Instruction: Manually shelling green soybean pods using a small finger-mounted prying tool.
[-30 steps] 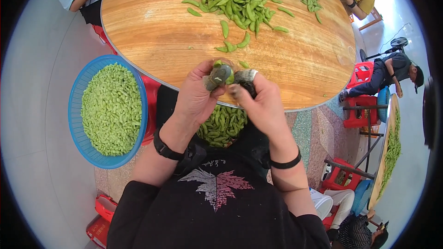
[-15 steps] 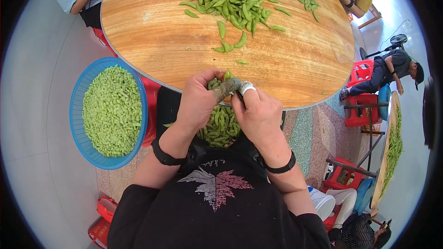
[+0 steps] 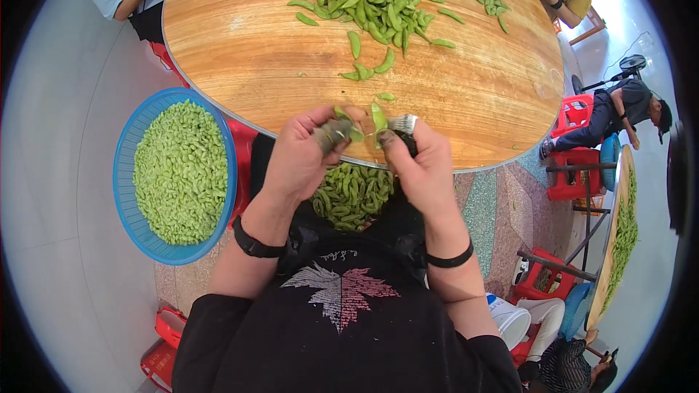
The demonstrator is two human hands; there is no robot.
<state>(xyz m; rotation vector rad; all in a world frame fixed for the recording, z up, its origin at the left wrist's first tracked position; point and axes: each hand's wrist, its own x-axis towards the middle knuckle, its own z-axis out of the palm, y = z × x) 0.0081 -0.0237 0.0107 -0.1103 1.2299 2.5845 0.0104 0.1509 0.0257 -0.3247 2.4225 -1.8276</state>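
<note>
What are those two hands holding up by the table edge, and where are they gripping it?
A green pod, split open between both hands. The left hand pinches one end, the right hand the other, each with thumb and fingers.

Green pods [image 3: 371, 0] on the tan wood-grain table [image 3: 466, 94]; pale green beans [image 3: 178, 171] fill the blue basket [image 3: 127, 196] left; red stools [image 3: 575, 113] right.

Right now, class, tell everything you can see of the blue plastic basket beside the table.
The round blue plastic basket has a mesh-like wall and a raised rim. It sits level, low at the person's left, beside the round wooden table and against a red stool. Pale green shelled beans fill it. No hand touches it.
</note>
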